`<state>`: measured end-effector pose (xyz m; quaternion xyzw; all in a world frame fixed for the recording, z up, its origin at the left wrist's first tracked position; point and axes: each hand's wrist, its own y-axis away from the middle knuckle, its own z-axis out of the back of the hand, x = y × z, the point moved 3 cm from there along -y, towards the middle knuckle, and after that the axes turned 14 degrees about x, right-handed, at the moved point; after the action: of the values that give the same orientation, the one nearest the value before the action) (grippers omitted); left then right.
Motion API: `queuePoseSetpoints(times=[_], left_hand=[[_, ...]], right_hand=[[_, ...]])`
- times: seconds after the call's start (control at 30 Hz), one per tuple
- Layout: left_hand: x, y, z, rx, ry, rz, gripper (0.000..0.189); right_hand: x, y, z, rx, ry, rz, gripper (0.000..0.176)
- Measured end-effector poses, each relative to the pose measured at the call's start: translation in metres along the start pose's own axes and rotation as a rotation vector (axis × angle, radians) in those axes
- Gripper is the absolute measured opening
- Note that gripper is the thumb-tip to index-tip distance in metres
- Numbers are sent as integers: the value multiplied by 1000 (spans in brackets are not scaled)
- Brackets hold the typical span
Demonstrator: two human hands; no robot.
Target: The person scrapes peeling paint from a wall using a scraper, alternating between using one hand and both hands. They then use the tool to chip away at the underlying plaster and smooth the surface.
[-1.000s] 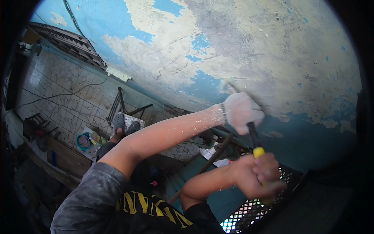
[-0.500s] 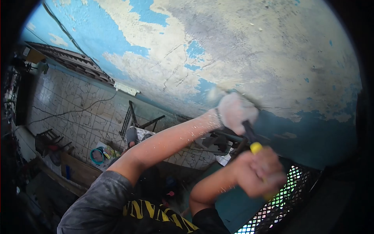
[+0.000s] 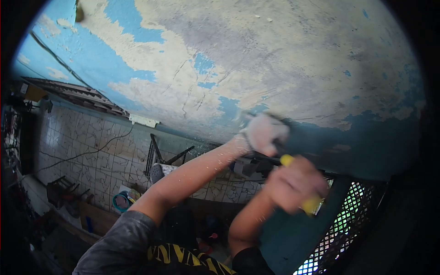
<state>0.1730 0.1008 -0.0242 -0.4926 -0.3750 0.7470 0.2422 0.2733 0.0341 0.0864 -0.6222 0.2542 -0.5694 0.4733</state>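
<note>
My left hand (image 3: 265, 134), whitish as if gloved or coated in dust, is closed around the front of a scraper (image 3: 287, 160) with a black and yellow handle. Behind it my bare right hand (image 3: 297, 184) wraps around the yellow grip, whose end sticks out below the fist. The scraper's head lies against the wall (image 3: 275, 50), largely covered by my left hand and smeared by motion. Blue paint is partly gone from the wall, leaving cream and grey patches with cracks. White flecks dot both forearms.
A cable (image 3: 64, 64) runs along the wall at upper left. Below lie a tiled floor (image 3: 110, 156), a dark metal frame (image 3: 172, 156), a small stool (image 3: 64, 188) and a teal round container (image 3: 121, 201). A diamond-pattern grille (image 3: 346, 220) stands at lower right.
Both hands and the scraper have shifted slightly left, still gripping. The view has tilted, so the wall patches sit further left and the floor a little lower.
</note>
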Motion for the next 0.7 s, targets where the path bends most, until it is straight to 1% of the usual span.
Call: queuePoseSetpoints(times=[0.03,0.07,0.1,0.17,0.2,0.23,0.3,0.37,0.4,0.47,0.5,0.57,0.67,0.7], left_hand=[[20,27,-5,-26,-20,102,25],[28,42,-3,-11,-26,157,29],[26,35,-1,-23,-21,100,30],[8,15,3,-36,-4,5,32],[-4,-5,7,-34,108,-142,27],[-23,-25,8,-56,41,-151,23],[-59,-61,13,-49,-35,-198,23],[-70,-79,11,21,-88,-233,23],[-63,-75,10,25,-111,-214,23],[-40,-53,5,34,-155,-175,25],[-32,-36,7,33,-191,-98,22],[6,4,-8,98,-87,68,21],[0,-10,-13,42,-82,-22,22],[-24,-31,-6,39,50,-107,23]], right_hand=[[-26,16,-22,-74,21,-42,19],[-34,32,-24,-47,-215,-190,20],[-30,35,-24,14,-359,-164,20],[-2,21,-17,-93,-268,-98,25],[14,10,-6,-83,-274,-47,26],[27,-5,9,-70,-277,6,28],[56,-32,35,23,-142,204,27],[71,-46,55,-32,-141,166,32],[72,-48,60,-61,-145,149,35],[36,-26,54,4,-126,61,30],[15,-16,50,37,-116,18,27],[-12,2,13,-149,-257,-146,33],[4,1,14,-174,-193,-92,36],[18,-4,30,-131,-163,-14,34]])
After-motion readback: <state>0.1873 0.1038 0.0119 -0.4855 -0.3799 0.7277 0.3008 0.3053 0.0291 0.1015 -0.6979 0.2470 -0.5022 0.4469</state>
